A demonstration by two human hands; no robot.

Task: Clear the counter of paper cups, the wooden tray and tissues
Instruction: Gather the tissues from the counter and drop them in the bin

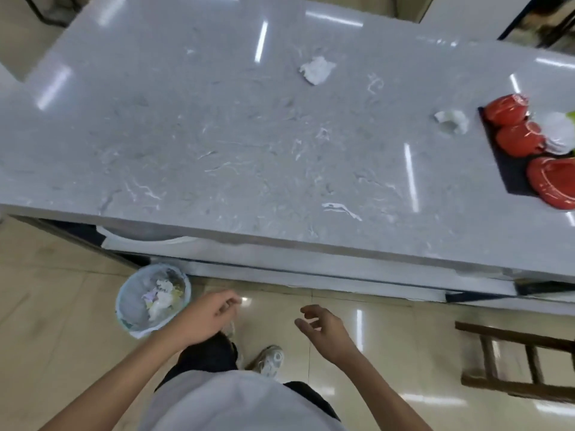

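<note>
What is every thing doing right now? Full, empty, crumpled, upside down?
Round bin with pale liner: holds paper scraps.
Far white tissue: crumpled, on counter.
Near white tissue: crumpled, beside tray.
Red bowls: upside down, on dark tray.
Left hand: empty.
Right hand: empty.

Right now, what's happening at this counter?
A person stands at a grey marble counter, mid-cleanup. Both the left hand and right hand hang below the counter edge, fingers loosely curled, holding nothing. A waste bin on the floor by the left hand already has crumpled paper in it. Still on the counter: one crumpled tissue near the far side, another tissue further right, and a dark tray at the right edge carrying red dishes.
</note>
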